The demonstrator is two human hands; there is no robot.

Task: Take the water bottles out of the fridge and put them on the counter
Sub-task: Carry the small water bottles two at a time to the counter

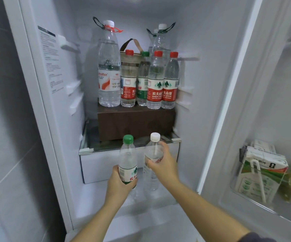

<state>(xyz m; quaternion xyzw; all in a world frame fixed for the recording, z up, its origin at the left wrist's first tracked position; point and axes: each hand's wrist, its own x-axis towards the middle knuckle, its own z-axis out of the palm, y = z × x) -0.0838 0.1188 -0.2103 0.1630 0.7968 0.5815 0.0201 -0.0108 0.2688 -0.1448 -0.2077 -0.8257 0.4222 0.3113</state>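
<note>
My left hand [119, 182] is shut on a green-capped water bottle [128, 154], held upright in front of the fridge drawer. My right hand [164, 162] grips a white-capped water bottle [152, 172] beside it. Deeper in the fridge, on a brown box [136, 121], stand more bottles: a large Wahaha bottle [108, 67], three red-capped bottles [156, 81], one green-capped bottle [143, 79], and a large clear bottle [161, 39] at the back.
A beige carrier bag [132, 48] stands behind the small bottles. The glass shelf edge [106, 148] and white drawer [95, 165] lie just beyond my hands. The open door's shelf [256, 194] on the right holds a carton [261, 173].
</note>
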